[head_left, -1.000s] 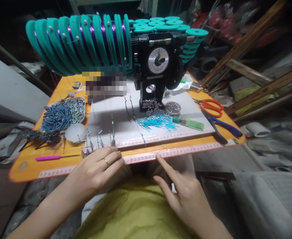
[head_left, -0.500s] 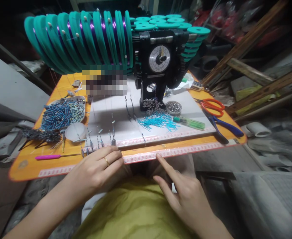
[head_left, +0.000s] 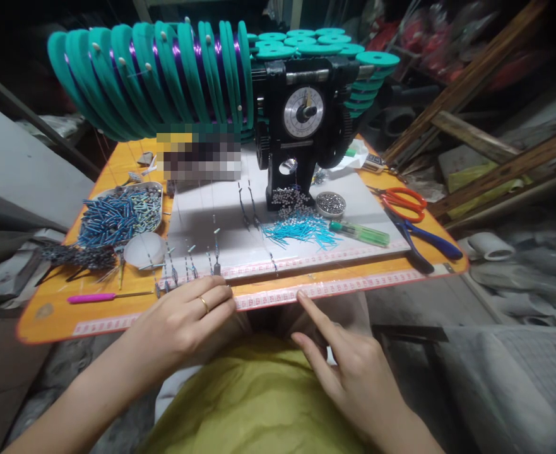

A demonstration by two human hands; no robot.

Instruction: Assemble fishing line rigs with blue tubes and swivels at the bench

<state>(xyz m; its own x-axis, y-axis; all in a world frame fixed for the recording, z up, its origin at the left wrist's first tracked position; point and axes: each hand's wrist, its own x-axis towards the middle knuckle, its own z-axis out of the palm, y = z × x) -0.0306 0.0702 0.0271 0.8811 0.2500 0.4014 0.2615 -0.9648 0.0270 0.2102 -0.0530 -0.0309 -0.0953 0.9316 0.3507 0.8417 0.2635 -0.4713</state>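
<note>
My left hand [head_left: 190, 318] rests at the front edge of the orange table with its fingers curled down; whatever they grip is hidden. Just beyond its knuckles stands a small dark weight with a spring-like coil [head_left: 217, 252], on a thin line. Several similar small coiled pieces [head_left: 174, 275] hang on lines to its left. My right hand [head_left: 348, 353] stretches its index finger to the red-and-white measuring tape [head_left: 268, 299] along the table's front edge. Its thumb is apart, and no object shows in it.
Teal spools [head_left: 149, 75] of purple line and a black stand with a dial [head_left: 303, 112] rise behind. Light-blue sticks [head_left: 301, 231], a green-handled tool [head_left: 360, 233], blue-handled pliers [head_left: 431, 243], orange-handled scissors [head_left: 405, 203], a tray of blue tubes [head_left: 110, 217] and a pink-handled hook [head_left: 91, 298] lie around.
My left hand has shifted very slightly, its knuckles a touch higher. The right hand stays with its fingertip at the tape.
</note>
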